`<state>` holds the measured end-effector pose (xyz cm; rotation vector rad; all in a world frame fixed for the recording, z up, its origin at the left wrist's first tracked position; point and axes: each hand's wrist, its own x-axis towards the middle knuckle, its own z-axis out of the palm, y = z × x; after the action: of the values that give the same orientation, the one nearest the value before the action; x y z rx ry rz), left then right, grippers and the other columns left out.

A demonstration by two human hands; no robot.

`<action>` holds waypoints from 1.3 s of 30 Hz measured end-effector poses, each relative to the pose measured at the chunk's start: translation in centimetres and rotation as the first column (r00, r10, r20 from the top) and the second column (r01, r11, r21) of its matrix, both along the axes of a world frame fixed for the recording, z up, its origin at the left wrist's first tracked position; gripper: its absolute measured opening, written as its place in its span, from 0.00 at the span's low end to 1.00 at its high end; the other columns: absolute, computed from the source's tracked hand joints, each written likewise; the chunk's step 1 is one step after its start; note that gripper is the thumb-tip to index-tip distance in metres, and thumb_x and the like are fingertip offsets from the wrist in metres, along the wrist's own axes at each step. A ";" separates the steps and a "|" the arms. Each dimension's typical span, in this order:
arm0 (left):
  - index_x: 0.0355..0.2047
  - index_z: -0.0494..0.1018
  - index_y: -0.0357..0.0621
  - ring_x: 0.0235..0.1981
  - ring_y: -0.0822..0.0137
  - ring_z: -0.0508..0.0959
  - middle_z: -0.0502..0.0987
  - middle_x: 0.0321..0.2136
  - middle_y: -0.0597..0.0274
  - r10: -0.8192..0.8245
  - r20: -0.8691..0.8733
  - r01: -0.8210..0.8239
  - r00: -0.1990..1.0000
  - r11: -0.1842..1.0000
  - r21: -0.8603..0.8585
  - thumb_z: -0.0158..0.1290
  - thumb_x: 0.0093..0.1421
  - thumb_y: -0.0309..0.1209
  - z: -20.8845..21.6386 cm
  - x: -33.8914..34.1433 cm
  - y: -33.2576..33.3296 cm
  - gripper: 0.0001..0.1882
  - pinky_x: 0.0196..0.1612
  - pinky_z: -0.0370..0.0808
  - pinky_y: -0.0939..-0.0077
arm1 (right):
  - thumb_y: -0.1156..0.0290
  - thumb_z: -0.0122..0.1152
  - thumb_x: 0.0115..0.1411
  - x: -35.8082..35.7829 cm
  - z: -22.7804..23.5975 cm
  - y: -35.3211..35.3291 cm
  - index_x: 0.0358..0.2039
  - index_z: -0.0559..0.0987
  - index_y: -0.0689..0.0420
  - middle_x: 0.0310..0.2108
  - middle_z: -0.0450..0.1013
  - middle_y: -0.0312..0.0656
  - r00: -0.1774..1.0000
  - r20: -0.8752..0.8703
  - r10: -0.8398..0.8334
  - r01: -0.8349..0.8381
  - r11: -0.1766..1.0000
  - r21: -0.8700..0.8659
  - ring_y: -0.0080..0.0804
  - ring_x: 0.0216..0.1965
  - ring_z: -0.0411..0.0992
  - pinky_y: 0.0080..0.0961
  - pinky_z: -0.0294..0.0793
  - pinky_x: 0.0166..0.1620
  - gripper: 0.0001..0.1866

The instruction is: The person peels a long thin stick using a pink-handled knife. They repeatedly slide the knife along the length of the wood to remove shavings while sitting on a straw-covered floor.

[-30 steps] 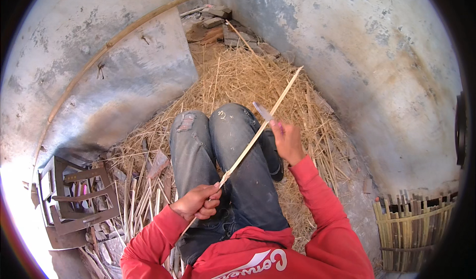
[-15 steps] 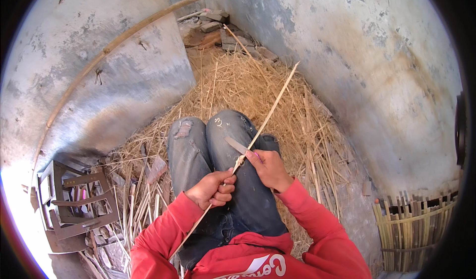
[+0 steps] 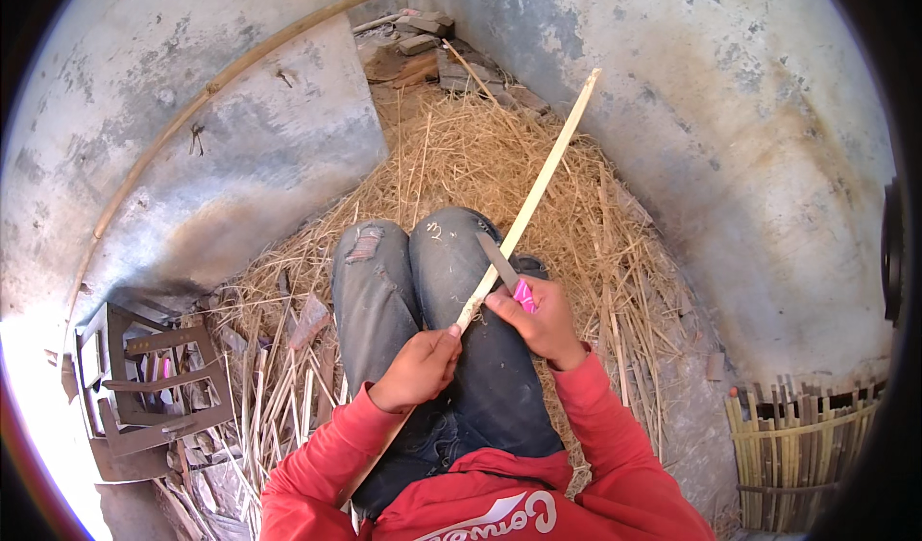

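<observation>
A long pale bamboo strip [image 3: 545, 181] slants across my lap, its far end raised over the heap of shavings. My left hand [image 3: 423, 368] is closed around its lower part, above my thigh. In my right hand [image 3: 547, 322] is a knife [image 3: 500, 264] with a pink handle, its blade lying across the strip beyond the left hand. The right thumb lies close against the strip. A small curl of shaving clings to the strip between the two hands. The strip's near end is hidden beneath the left forearm.
Straw-like shavings [image 3: 471, 147] cover the floor ahead, with loose strips [image 3: 615, 291] to the right. A dark frame-like stool [image 3: 158, 378] stands at left, a slatted bamboo basket [image 3: 802, 445] at right. A long bent pole [image 3: 206, 94] arches past the walls.
The strip has turned so its broad face shows, and its far end has risen. The knife's pink handle now shows more in my right hand. The view has shifted slightly.
</observation>
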<state>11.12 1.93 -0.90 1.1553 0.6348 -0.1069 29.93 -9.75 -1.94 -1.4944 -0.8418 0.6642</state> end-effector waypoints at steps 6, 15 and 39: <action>0.27 0.64 0.48 0.12 0.78 0.59 0.61 0.15 0.72 -0.019 0.106 -0.027 0.994 0.908 0.419 0.38 0.77 0.47 -2.9 -0.5 0.2 0.23 0.15 0.56 0.79 | 0.69 0.68 0.62 -1.9 0.4 0.8 0.30 0.82 0.61 0.17 0.72 0.32 0.986 0.145 -0.084 0.080 0.996 0.031 0.16 0.22 0.64 0.26 0.65 0.27 0.09; 0.25 0.59 0.52 0.12 0.80 0.50 0.51 0.15 0.76 0.135 -0.021 -0.137 0.991 0.980 -0.145 0.38 0.76 0.51 0.6 -0.5 1.0 0.24 0.14 0.43 0.81 | 0.65 0.67 0.63 -1.0 2.1 -2.5 0.30 0.80 0.60 0.20 0.72 0.36 0.947 0.179 0.265 -0.255 0.964 -0.076 0.20 0.23 0.66 0.25 0.66 0.28 0.11; 0.23 0.56 0.55 0.13 0.81 0.47 0.48 0.14 0.77 -0.070 -0.114 0.012 0.991 0.895 -0.446 0.40 0.75 0.54 -0.2 -7.1 0.5 0.25 0.14 0.43 0.81 | 0.56 0.50 0.73 4.4 -1.4 2.3 0.25 0.76 0.62 0.16 0.69 0.58 0.755 0.637 -0.156 0.293 0.949 -0.115 0.61 0.20 0.71 0.48 0.66 0.24 0.24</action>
<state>4.06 2.46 -1.15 0.7195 0.6564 -0.3481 34.38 -7.45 -3.36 -2.0200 -1.0818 0.0501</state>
